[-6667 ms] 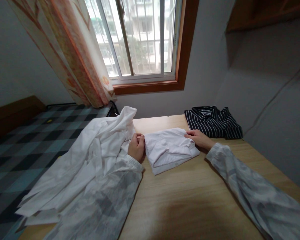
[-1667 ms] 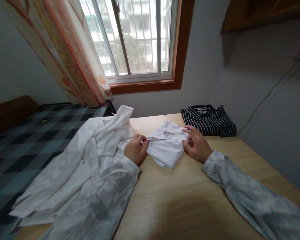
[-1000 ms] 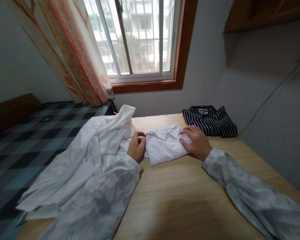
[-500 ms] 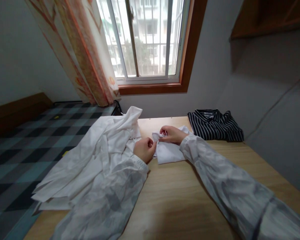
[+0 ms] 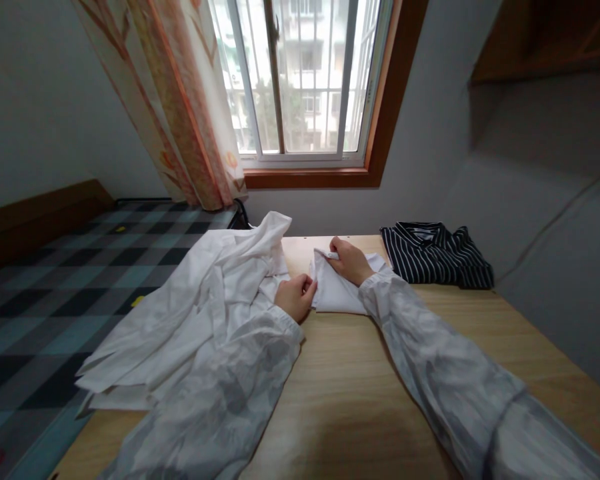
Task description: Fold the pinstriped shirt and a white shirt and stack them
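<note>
A small folded white cloth [image 5: 343, 297], perhaps a garment, lies flat on the wooden table [image 5: 350, 387]. My left hand [image 5: 296, 297] is closed at its left edge, thumb and fingers pinching the border. At the far left corner, my right hand [image 5: 349, 260] has its fingers closed on the same cloth, with a bit of white showing between them. Part of the cloth is hidden under my right hand and sleeve. To the left, a loose heap of white clothing [image 5: 205, 287] lies against my left sleeve.
A black-and-white striped shirt [image 5: 433, 257], folded, sits at the table's back right. On the left is a bed with a checked cover [image 5: 45, 293]. Behind the table are a window [image 5: 310, 87] and a patterned curtain [image 5: 180, 113]; a wooden shelf [image 5: 545, 50] hangs upper right.
My right hand has moved away from me and slightly right with the cloth's corner. The bunched edge now lies flatter and straighter. My left hand stays at the left edge.
</note>
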Motion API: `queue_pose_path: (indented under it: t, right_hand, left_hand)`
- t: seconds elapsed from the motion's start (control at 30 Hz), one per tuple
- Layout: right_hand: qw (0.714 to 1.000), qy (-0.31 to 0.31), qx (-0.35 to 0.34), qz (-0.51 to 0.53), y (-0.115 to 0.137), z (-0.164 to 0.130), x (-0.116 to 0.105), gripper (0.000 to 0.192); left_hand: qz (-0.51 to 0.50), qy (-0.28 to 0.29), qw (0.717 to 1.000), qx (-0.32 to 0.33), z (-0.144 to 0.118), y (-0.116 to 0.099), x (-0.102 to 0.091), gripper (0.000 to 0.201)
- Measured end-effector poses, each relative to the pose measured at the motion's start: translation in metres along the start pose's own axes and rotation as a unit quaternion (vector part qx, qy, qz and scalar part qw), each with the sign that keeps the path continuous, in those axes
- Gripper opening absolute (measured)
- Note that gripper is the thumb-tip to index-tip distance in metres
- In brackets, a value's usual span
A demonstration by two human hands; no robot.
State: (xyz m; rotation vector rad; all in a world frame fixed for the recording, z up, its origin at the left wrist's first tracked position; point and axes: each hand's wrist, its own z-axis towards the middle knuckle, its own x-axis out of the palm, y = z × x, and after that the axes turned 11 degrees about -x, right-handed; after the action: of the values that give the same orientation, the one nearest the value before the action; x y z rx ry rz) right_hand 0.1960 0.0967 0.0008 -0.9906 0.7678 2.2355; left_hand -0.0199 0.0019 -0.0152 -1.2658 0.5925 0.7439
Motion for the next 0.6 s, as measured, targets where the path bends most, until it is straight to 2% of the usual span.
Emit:
queue_pose_path:
  t: [0.13,0.23,0.33,0.47,0.6]
  right_hand:
    - [0.999,0.025,0.009,-0.039,0.003,-0.006,0.015,0.035]
    - [0.998,0.027,0.022,-0.047,0.001,-0.007,0.013,0.054]
    - [0.995,0.087,0.034,-0.021,-0.009,-0.007,-0.006,0.068]
    - [0.978,0.19,0.024,0.08,-0.039,-0.014,-0.047,0.065]
    - [0.977,0.175,0.045,0.117,-0.076,-0.031,-0.079,0.065]
  left_hand:
    - [0.053,0.019,0.998,0.041,-0.004,-0.008,-0.004,0.046]
    - [0.1,0.023,0.992,0.079,-0.007,-0.012,-0.005,0.044]
    - [0.121,0.043,0.988,0.084,-0.008,-0.013,-0.006,0.041]
    - [0.128,0.06,0.988,0.064,-0.007,-0.014,-0.008,0.044]
    - [0.13,0.06,0.988,0.06,-0.007,-0.017,-0.01,0.045]
